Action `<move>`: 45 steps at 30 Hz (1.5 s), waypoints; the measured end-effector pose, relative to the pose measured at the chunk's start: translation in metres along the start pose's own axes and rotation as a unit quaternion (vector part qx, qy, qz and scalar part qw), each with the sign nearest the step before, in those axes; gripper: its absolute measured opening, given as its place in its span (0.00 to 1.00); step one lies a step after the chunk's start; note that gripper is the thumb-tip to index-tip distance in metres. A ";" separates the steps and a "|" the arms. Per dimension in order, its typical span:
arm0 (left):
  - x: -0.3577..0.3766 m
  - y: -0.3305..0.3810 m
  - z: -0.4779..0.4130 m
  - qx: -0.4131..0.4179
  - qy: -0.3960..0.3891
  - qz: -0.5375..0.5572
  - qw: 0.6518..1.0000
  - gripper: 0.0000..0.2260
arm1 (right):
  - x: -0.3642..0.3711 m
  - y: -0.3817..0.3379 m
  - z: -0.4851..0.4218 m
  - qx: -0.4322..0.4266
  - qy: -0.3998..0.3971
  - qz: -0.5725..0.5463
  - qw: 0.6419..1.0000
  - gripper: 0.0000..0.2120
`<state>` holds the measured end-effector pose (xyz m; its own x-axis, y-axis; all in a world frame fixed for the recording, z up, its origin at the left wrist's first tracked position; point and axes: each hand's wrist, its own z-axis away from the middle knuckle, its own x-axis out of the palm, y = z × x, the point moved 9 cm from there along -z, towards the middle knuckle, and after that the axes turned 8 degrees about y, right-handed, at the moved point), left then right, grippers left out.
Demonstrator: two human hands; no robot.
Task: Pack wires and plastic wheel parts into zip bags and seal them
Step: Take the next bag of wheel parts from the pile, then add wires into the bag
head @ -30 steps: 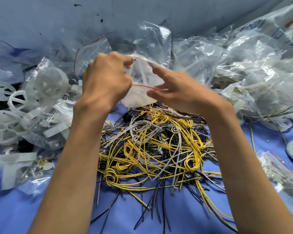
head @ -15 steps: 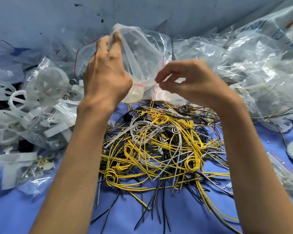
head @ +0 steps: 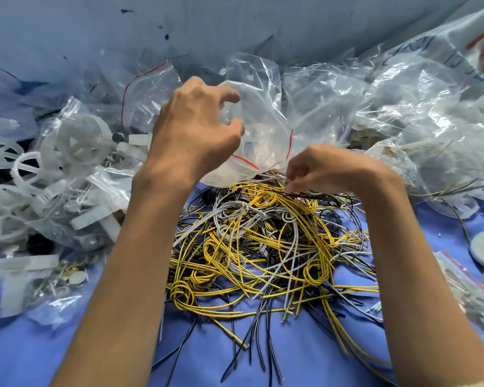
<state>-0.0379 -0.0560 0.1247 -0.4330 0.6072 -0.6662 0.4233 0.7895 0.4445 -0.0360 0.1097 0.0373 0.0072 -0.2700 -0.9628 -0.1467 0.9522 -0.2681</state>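
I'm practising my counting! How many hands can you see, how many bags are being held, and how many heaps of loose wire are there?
Hands: 2 (left hand, right hand)
Held bag: 1, in the left hand
Loose wire heap: 1
Total: 4

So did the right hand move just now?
Yes. The right hand has dropped from up beside the zip bag down to the far edge of the wire pile.
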 end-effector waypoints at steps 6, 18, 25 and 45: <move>-0.005 0.000 -0.001 0.007 0.037 -0.023 0.999 0.11 | -0.035 0.000 0.011 -0.007 0.070 -0.087 0.994 0.10; -0.017 0.027 0.006 0.092 0.015 0.031 0.995 0.06 | -0.046 -0.009 0.031 0.016 0.010 -0.316 0.949 0.12; 0.012 0.047 0.020 0.159 -0.126 0.046 0.978 0.11 | -0.056 -0.018 0.033 -0.042 0.020 -0.381 0.923 0.12; 0.024 0.040 0.027 0.159 -0.209 0.054 0.963 0.11 | -0.060 -0.022 0.031 -0.078 0.062 -0.423 0.900 0.10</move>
<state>-0.0101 -0.0126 0.1100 -0.0421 0.5420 -0.8394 0.6984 0.6167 0.3632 -0.0022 0.1094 0.1003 0.0729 -0.9128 -0.4018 -0.2781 0.3683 -0.8871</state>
